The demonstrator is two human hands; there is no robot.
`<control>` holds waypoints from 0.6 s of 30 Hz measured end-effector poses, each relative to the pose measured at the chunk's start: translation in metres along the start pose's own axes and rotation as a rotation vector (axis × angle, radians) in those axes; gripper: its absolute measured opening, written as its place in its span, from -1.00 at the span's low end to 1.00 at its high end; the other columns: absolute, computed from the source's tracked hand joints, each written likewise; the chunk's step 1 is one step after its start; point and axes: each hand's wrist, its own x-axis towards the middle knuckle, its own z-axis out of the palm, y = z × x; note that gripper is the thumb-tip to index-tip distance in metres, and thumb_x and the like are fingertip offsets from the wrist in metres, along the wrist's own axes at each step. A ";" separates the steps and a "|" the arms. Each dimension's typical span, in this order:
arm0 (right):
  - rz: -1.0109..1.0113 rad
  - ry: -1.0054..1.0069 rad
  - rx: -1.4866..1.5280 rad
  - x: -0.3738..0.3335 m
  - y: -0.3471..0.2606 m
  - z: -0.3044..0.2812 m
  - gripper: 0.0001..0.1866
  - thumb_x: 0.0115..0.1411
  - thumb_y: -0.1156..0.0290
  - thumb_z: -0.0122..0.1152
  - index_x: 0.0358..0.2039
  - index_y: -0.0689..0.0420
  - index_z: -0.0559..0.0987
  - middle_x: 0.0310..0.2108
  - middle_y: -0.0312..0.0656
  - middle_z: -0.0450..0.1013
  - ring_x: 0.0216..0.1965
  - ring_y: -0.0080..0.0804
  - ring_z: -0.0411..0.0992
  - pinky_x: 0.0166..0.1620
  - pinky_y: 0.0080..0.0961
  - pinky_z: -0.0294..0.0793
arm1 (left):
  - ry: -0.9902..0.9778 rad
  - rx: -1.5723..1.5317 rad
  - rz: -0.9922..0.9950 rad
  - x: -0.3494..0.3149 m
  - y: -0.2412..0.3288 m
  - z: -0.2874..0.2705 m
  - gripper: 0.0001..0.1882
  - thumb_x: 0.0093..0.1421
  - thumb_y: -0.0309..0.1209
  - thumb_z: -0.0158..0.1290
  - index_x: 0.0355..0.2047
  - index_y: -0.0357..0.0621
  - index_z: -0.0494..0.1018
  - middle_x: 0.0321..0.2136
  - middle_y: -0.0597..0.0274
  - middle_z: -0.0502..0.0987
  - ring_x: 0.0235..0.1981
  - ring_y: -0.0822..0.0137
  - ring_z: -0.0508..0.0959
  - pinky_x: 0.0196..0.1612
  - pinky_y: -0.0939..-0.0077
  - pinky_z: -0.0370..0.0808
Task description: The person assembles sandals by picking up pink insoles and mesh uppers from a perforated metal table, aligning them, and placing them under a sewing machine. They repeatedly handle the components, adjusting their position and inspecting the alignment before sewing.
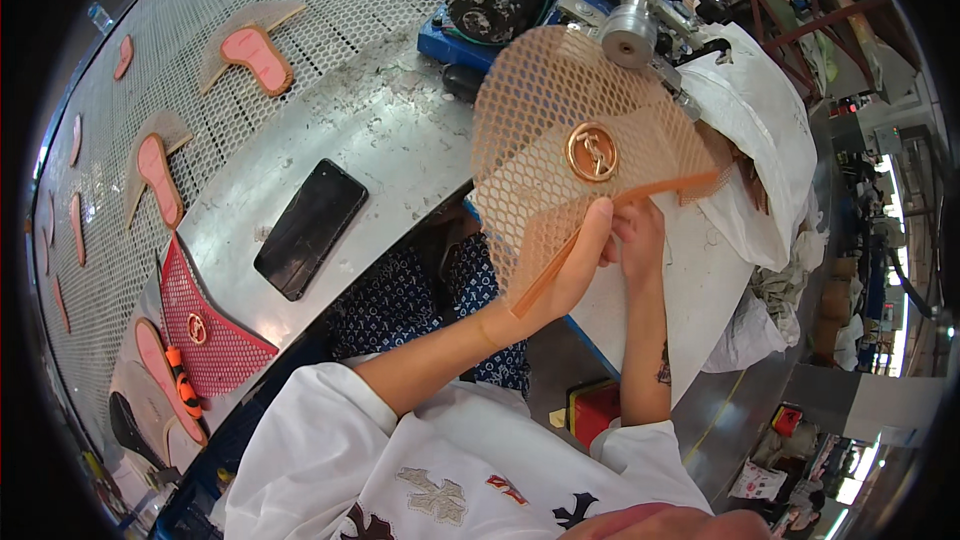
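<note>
Running along the left edge and upper left of the frame, a perforated metal conveyor (330,10) carries pink insoles (257,55), each lying on a tan backing piece. At lower left, a red mesh shoe upper (215,340) with a small gold ring ornament lies on the metal, and an orange-handled tool (182,380) rests just beside it, across another pink insole. A black phone (310,228) lies flat on the smooth steel table (390,130), left of centre.

At centre, left hand (570,265) grasps the lower edge of an orange mesh shoe upper (575,155), thumb pressed over the front, fingers behind. The piece is held upright, raised toward the upper middle of the frame, fanned out like a leaf. A round gold ornament (592,151) sits near its middle. A narrow orange strap runs diagonally down from the mesh past the left palm.

Right hand (638,230) is just to the right, fingers clenched on the same lower edge of the mesh, touching the left hand.

Behind the mesh, upper centre, a grey metal machine head (630,15) with a black motor (495,0) stands on a blue base. Right of it, a white cloth bundle (765,130) drapes down.
</note>
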 end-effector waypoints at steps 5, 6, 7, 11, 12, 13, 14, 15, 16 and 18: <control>-0.010 -0.087 -0.038 -0.006 -0.001 0.014 -0.55 0.44 0.16 -0.14 -0.27 0.32 0.55 -0.42 -0.15 0.52 -0.52 -0.51 0.42 -0.40 -0.61 0.41 | 0.089 -0.144 -0.026 0.005 0.001 0.001 -0.44 0.47 -0.04 -0.41 -0.19 -0.25 0.46 -0.41 0.17 0.54 -0.47 0.44 0.50 -0.36 0.57 0.47; -0.040 -0.074 -0.063 -0.006 0.004 0.015 -0.54 0.44 0.16 -0.14 -0.27 0.33 0.55 -0.43 -0.14 0.52 -0.54 -0.51 0.41 -0.41 -0.61 0.40 | 0.125 -0.143 -0.016 0.005 0.002 -0.002 -0.44 0.47 -0.04 -0.42 -0.21 -0.24 0.45 -0.42 0.16 0.54 -0.49 0.44 0.50 -0.38 0.57 0.46; -0.071 -0.055 -0.087 -0.007 0.007 0.014 -0.53 0.44 0.15 -0.14 -0.27 0.34 0.55 -0.43 -0.13 0.53 -0.56 -0.51 0.40 -0.42 -0.61 0.40 | 0.156 -0.141 -0.008 0.005 0.001 -0.004 -0.43 0.47 -0.03 -0.43 -0.22 -0.23 0.44 -0.44 0.16 0.54 -0.51 0.44 0.50 -0.40 0.58 0.45; -0.101 -0.114 -0.095 -0.010 0.008 0.011 -0.52 0.45 0.15 -0.13 -0.28 0.35 0.55 -0.45 -0.09 0.52 -0.57 -0.51 0.39 -0.43 -0.60 0.40 | 0.290 -0.168 -0.032 0.008 0.004 -0.020 -0.46 0.47 -0.04 -0.40 -0.24 -0.19 0.44 -0.50 0.18 0.53 -0.60 0.46 0.47 -0.47 0.59 0.42; -0.101 -0.117 -0.100 -0.011 0.009 0.008 -0.52 0.45 0.15 -0.13 -0.28 0.35 0.55 -0.45 -0.09 0.52 -0.57 -0.51 0.39 -0.43 -0.59 0.40 | 0.291 -0.195 -0.070 0.008 0.004 -0.024 -0.47 0.46 -0.04 -0.40 -0.23 -0.19 0.44 -0.52 0.18 0.52 -0.61 0.46 0.46 -0.49 0.59 0.40; -0.098 -0.121 -0.096 -0.012 0.011 0.009 -0.52 0.45 0.15 -0.14 -0.28 0.35 0.55 -0.46 -0.08 0.52 -0.57 -0.51 0.39 -0.43 -0.59 0.40 | 0.296 -0.212 -0.110 0.007 0.005 -0.029 -0.47 0.46 -0.04 -0.40 -0.23 -0.19 0.44 -0.53 0.18 0.52 -0.63 0.47 0.45 -0.51 0.60 0.39; -0.103 -0.120 -0.085 -0.012 0.012 0.011 -0.52 0.45 0.15 -0.13 -0.29 0.35 0.54 -0.47 -0.08 0.52 -0.57 -0.51 0.39 -0.43 -0.60 0.40 | 0.303 -0.230 -0.150 0.006 0.007 -0.035 -0.47 0.46 -0.04 -0.40 -0.22 -0.20 0.44 -0.55 0.18 0.51 -0.65 0.47 0.44 -0.52 0.61 0.38; -0.107 -0.120 -0.073 -0.010 0.011 0.013 -0.52 0.44 0.14 -0.12 -0.30 0.35 0.54 -0.47 -0.08 0.52 -0.57 -0.51 0.39 -0.44 -0.60 0.40 | 0.313 -0.242 -0.132 0.005 0.011 -0.042 -0.47 0.46 -0.03 -0.39 -0.22 -0.20 0.44 -0.56 0.16 0.52 -0.66 0.47 0.43 -0.53 0.61 0.37; -0.111 -0.120 -0.065 -0.009 0.011 0.015 -0.53 0.44 0.14 -0.12 -0.31 0.34 0.54 -0.48 -0.08 0.51 -0.58 -0.51 0.39 -0.44 -0.60 0.40 | 0.323 -0.258 -0.113 0.002 0.016 -0.049 -0.46 0.46 -0.03 -0.39 -0.22 -0.21 0.44 -0.57 0.15 0.52 -0.67 0.47 0.42 -0.54 0.62 0.36; -0.115 -0.124 -0.068 -0.008 0.012 0.015 -0.52 0.44 0.13 -0.12 -0.30 0.34 0.54 -0.48 -0.08 0.51 -0.58 -0.51 0.38 -0.45 -0.61 0.40 | 0.399 -0.210 -0.074 -0.002 0.029 -0.066 -0.45 0.46 -0.02 -0.39 -0.23 -0.25 0.42 -0.56 0.07 0.55 -0.68 0.47 0.42 -0.58 0.63 0.34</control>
